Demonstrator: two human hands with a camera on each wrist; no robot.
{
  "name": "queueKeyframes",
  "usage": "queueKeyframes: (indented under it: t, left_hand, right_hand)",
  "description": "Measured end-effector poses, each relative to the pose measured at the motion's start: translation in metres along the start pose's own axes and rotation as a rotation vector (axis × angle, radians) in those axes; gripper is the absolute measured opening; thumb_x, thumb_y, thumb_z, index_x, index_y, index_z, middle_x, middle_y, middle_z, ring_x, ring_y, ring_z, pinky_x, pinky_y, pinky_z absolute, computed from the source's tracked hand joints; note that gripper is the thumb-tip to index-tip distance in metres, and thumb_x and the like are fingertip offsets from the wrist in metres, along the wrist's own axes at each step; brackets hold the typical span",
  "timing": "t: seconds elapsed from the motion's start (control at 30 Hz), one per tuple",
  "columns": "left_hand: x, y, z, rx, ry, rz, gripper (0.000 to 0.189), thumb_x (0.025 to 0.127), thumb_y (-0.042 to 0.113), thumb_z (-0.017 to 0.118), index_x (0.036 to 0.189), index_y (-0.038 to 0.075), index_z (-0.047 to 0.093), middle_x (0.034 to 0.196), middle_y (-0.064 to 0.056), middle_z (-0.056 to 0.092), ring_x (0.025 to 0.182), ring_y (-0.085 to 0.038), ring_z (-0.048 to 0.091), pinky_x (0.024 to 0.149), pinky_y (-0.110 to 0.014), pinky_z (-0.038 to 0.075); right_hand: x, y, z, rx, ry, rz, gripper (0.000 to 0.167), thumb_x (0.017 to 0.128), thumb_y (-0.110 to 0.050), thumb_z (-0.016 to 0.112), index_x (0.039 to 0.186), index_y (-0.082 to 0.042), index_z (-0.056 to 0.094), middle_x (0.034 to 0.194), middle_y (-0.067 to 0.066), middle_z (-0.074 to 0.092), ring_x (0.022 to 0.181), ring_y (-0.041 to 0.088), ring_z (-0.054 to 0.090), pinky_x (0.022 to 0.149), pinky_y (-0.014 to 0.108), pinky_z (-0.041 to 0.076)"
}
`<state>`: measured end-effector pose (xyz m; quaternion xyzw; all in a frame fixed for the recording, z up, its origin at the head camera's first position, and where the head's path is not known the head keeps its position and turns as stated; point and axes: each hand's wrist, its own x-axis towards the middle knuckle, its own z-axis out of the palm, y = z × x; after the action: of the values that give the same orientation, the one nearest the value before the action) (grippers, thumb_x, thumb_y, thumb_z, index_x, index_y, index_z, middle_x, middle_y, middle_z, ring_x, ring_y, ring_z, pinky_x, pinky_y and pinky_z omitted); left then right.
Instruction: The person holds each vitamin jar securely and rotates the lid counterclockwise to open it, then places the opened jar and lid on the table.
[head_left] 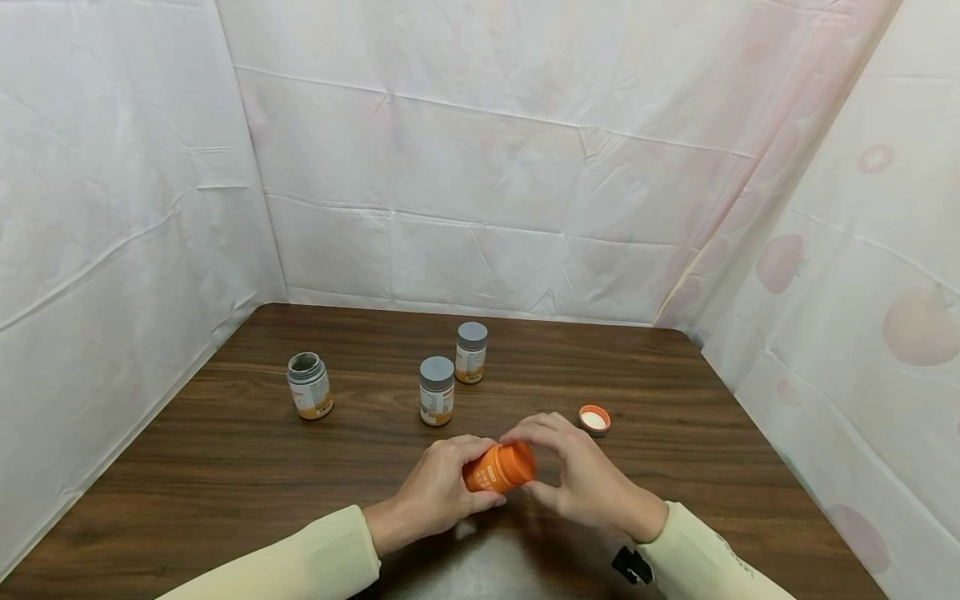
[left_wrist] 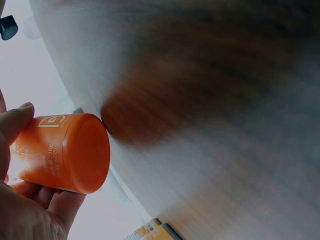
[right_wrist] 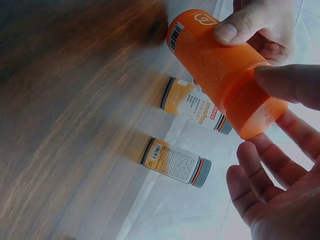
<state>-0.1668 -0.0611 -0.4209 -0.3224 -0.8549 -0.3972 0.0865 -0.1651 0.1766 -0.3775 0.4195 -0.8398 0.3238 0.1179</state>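
My left hand (head_left: pixel 435 492) grips an orange bottle (head_left: pixel 487 473) around its body, tilted on its side above the table. Its round base faces out in the left wrist view, and the bottle (left_wrist: pixel 45 150) bears white print. At the other end is an orange cap (right_wrist: pixel 257 110). My right hand (head_left: pixel 573 475) pinches this cap between thumb and fingertips, with the other fingers loosely bent below it in the right wrist view. Closest to the hands on the table stands a white-and-yellow jar (head_left: pixel 437 404) with a grey lid.
Behind it stands another grey-lidded jar (head_left: pixel 472 358). At the left is a lidless jar (head_left: pixel 310 392), its mouth facing up. A loose lid (head_left: pixel 595 419) lies at the right with its orange-rimmed inside upward. White cloth walls (head_left: pixel 480 167) border the wooden table (head_left: pixel 240 467).
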Motion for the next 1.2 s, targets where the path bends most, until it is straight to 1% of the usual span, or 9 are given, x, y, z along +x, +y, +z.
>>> queueKeyframes:
  t: [0.13,0.3,0.4,0.5,0.63,0.77,0.93,1.1,1.2]
  left_hand:
    - [0.0003,-0.0002,-0.0002,-0.007,-0.003,-0.002,0.051,0.075,0.021,0.094,0.121,0.013,0.072,0.109,0.004,0.070,0.091,-0.005,0.063,0.080,-0.027,0.054]
    - [0.0003,-0.0003,0.0000,-0.008,0.000,-0.003,0.052,0.075,0.021,0.094,0.122,0.013,0.072,0.110,0.004,0.070,0.092,-0.005,0.063,0.081,-0.027,0.055]
    - [0.0002,-0.0004,0.0002,-0.006,0.004,-0.001,0.052,0.075,0.021,0.094,0.121,0.013,0.072,0.110,0.004,0.071,0.092,-0.005,0.063,0.081,-0.027,0.055]
    - [0.0002,-0.0004,0.0003,-0.004,0.004,-0.001,0.050,0.075,0.022,0.094,0.120,0.014,0.072,0.109,0.005,0.070,0.091,-0.005,0.063,0.080,-0.026,0.054]
    - [0.0001,0.0000,0.0000,-0.005,-0.001,-0.013,0.049,0.076,0.022,0.094,0.119,0.014,0.072,0.109,0.005,0.070,0.089,-0.005,0.062,0.079,-0.025,0.054]
    - [-0.0001,0.0005,-0.0001,-0.013,-0.005,-0.024,0.050,0.076,0.021,0.093,0.121,0.013,0.072,0.111,0.004,0.070,0.092,-0.005,0.063,0.080,-0.026,0.054]
    - [0.0002,0.0007,0.0002,-0.020,-0.009,-0.025,0.049,0.077,0.020,0.093,0.121,0.014,0.072,0.111,0.005,0.070,0.093,-0.005,0.063,0.081,-0.026,0.055]
    - [0.0002,0.0004,0.0003,-0.027,-0.007,-0.022,0.049,0.077,0.020,0.093,0.121,0.015,0.072,0.111,0.005,0.070,0.093,-0.005,0.063,0.081,-0.026,0.055]
    - [0.0001,0.0003,0.0005,-0.031,-0.005,-0.021,0.049,0.077,0.019,0.093,0.120,0.015,0.072,0.111,0.005,0.070,0.093,-0.005,0.063,0.081,-0.026,0.055]
  right_hand:
    - [0.0000,-0.0003,0.0001,-0.006,0.011,-0.029,0.068,0.070,0.010,0.084,0.127,-0.022,0.067,0.126,-0.009,0.061,0.115,0.013,0.054,0.094,0.037,0.051]
    - [0.0000,-0.0005,0.0002,-0.004,0.006,-0.037,0.070,0.069,0.011,0.084,0.128,-0.023,0.066,0.127,-0.007,0.060,0.117,0.013,0.054,0.095,0.036,0.051]
    - [0.0000,-0.0001,0.0008,0.000,0.010,-0.043,0.070,0.071,0.007,0.086,0.131,-0.022,0.065,0.129,-0.005,0.060,0.118,0.014,0.054,0.096,0.037,0.051]
    - [-0.0002,0.0000,0.0018,-0.002,0.021,-0.022,0.064,0.078,-0.006,0.088,0.134,-0.023,0.062,0.129,-0.004,0.061,0.120,0.015,0.055,0.098,0.038,0.050]
    - [-0.0008,-0.0003,0.0038,-0.002,0.039,0.066,0.053,0.086,-0.030,0.086,0.133,-0.026,0.062,0.127,-0.006,0.062,0.116,0.013,0.058,0.095,0.039,0.052]
    - [-0.0012,-0.0002,0.0052,-0.018,0.054,0.177,0.050,0.086,-0.047,0.082,0.128,-0.025,0.065,0.116,-0.012,0.065,0.102,0.011,0.061,0.087,0.038,0.055]
    - [-0.0010,-0.0016,0.0056,-0.056,0.062,0.266,0.050,0.085,-0.055,0.080,0.120,-0.022,0.069,0.100,-0.015,0.064,0.090,0.014,0.061,0.078,0.032,0.052]
    - [0.0012,-0.0031,0.0049,-0.061,0.045,0.345,0.048,0.084,-0.061,0.077,0.114,-0.024,0.070,0.094,-0.016,0.062,0.085,0.017,0.059,0.074,0.028,0.049]
    - [0.0026,-0.0031,0.0045,-0.062,0.036,0.365,0.044,0.084,-0.061,0.077,0.111,-0.026,0.070,0.089,-0.016,0.062,0.080,0.016,0.058,0.069,0.026,0.047]
